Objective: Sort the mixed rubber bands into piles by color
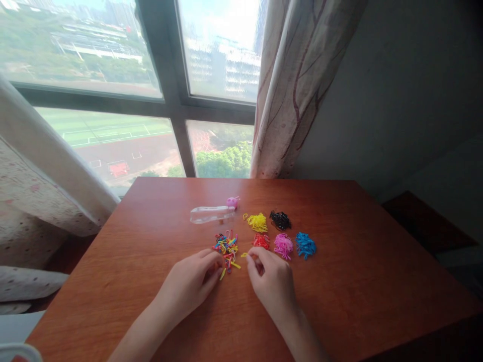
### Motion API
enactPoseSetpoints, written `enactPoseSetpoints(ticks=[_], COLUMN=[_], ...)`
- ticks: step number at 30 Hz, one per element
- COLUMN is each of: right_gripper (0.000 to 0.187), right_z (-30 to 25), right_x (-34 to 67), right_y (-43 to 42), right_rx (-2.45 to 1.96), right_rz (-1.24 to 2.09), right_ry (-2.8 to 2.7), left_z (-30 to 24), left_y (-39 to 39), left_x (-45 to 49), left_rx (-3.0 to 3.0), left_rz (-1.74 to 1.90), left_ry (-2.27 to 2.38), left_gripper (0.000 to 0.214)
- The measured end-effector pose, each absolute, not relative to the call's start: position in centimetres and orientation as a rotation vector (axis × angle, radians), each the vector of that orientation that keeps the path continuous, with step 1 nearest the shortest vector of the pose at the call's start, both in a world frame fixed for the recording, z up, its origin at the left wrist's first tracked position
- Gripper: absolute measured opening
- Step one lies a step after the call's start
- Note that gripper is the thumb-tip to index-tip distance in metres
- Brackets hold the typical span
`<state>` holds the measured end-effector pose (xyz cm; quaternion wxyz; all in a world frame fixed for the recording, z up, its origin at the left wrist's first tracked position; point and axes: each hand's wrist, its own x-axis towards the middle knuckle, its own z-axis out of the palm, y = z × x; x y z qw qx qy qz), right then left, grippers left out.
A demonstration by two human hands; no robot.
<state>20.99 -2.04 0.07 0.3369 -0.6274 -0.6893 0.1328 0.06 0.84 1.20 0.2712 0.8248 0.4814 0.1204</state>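
A mixed heap of small coloured rubber bands (226,244) lies on the table between my hands, with a few strays in front of it. My left hand (194,276) is at the heap's left edge, its fingers curled together. A yellow rubber band (222,274) shows at its thumb tip; whether it is gripped or lying there I cannot tell. My right hand (272,276) pinches another yellow rubber band (244,255) at its fingertips. Just beyond that hand lies a red pile (261,241), partly covered by it. A pink pile (283,245) is to its right.
Farther right sits a blue pile (305,245). Behind are a yellow pile (257,221) and a black pile (280,220). A clear plastic bottle (209,214) lies on its side near a pink object (233,202). Window and curtains (294,90) stand beyond the wooden table (350,291).
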Motion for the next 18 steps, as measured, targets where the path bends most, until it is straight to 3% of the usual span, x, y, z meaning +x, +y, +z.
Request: enactPoseSetpoints(ticks=[9,18], right_gripper=[0.01,0.011], right_z=[3.6,3.4], right_x=[24.4,24.5], right_y=[4.3,5.1], right_rx=[-2.21,-2.303], right_rz=[0.018,0.034], right_ry=[-1.904,-1.978], left_z=[1.3,1.5], left_y=[0.9,0.9], left_x=[-0.1,-0.1], left_rx=[2.215,2.215], left_rz=[0.344,0.33], left_ry=[1.28,1.286], left_gripper=[0.016,0.016])
